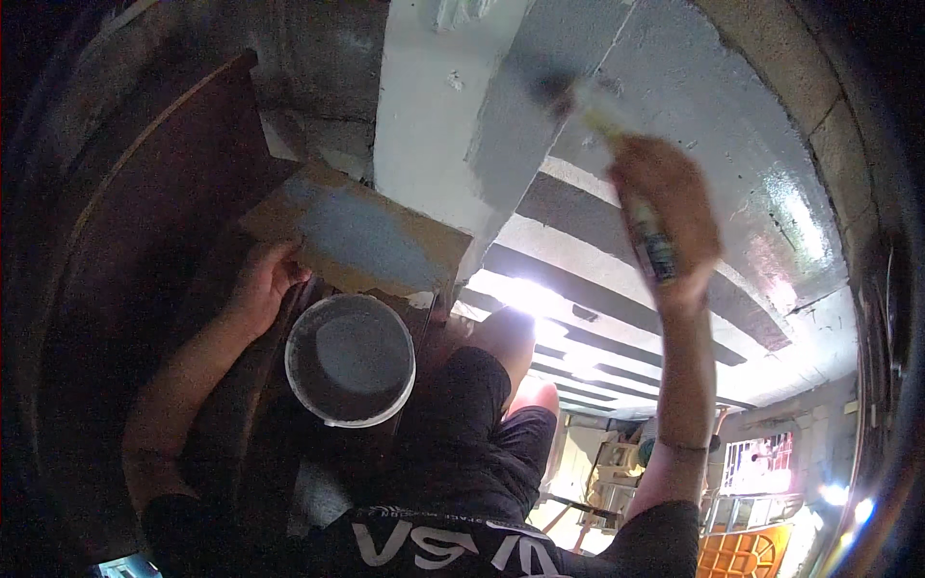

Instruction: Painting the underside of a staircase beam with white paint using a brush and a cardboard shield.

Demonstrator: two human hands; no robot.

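My right hand (670, 217) is wrapped round the pale handle of a paintbrush (599, 120), blurred by motion. Its dark bristles are at the grey-painted surface (665, 82), close to where the grey meets a white part (429, 116). To the left, my left hand (265, 289) has its fingers curled at the lower edge of a brown cardboard sheet (405, 275), seemingly pinching it. Blue-grey paint is smeared across the sheet. Just below it stands a round white bucket (412, 361) with grey paint inside, beside my left hand.
Grey and white bands (578, 236) run below the painted area. A dark brown panel (145, 222) rises at the left. My bent knees (506, 342) are right of the bucket. Lower right are an orange plastic piece (742, 554), metal rails and a bright window (761, 462).
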